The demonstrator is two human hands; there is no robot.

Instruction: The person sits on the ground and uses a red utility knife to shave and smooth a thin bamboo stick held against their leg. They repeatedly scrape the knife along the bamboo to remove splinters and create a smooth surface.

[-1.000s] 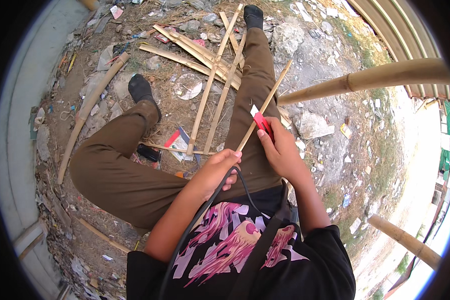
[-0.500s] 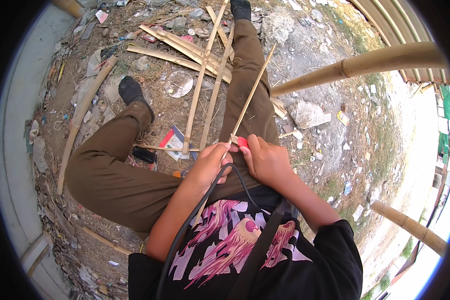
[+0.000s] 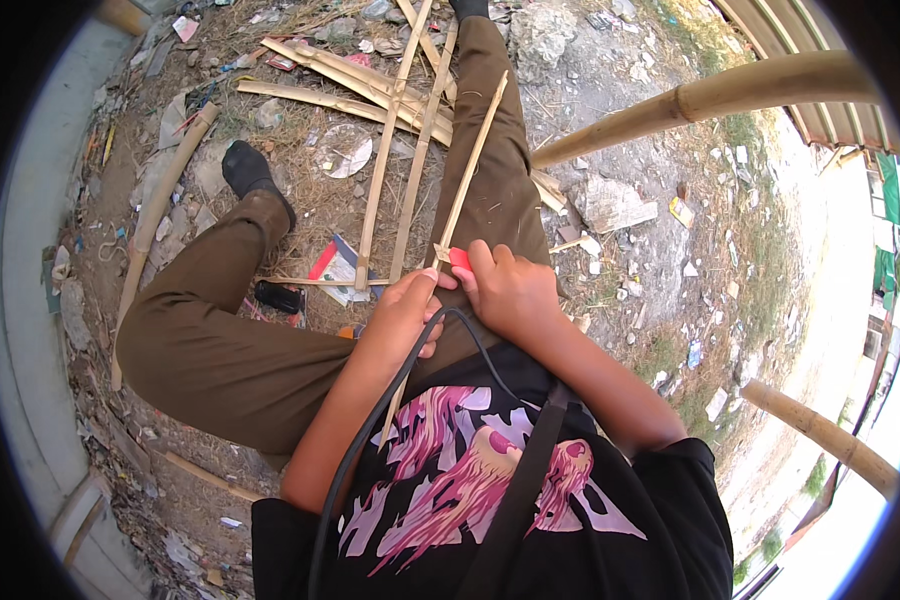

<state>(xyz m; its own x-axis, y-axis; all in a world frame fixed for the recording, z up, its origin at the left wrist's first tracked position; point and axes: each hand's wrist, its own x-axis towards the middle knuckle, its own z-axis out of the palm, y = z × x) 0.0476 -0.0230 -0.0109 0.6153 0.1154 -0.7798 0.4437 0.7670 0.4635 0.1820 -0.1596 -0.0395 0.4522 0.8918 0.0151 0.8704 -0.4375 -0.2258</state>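
Observation:
I sit on the ground with legs in brown trousers spread apart. My left hand (image 3: 402, 318) grips a thin bamboo strip (image 3: 470, 165) that runs up and away over my right thigh. My right hand (image 3: 505, 290) is closed around a red-handled knife (image 3: 459, 258), its blade end pressed against the strip right beside my left hand. Both hands touch each other at the strip. The blade itself is mostly hidden by my fingers.
Several split bamboo slats (image 3: 390, 150) lie between my legs over dry grass and litter. Thick bamboo poles (image 3: 710, 95) cross at upper right and another pole (image 3: 820, 435) at lower right. A black cable (image 3: 370, 440) hangs over my chest. A concrete edge (image 3: 30, 330) curves along the left.
My right hand with the red knife has come down the strip toward my body and now sits against my left hand. The strip's far end has swung slightly.

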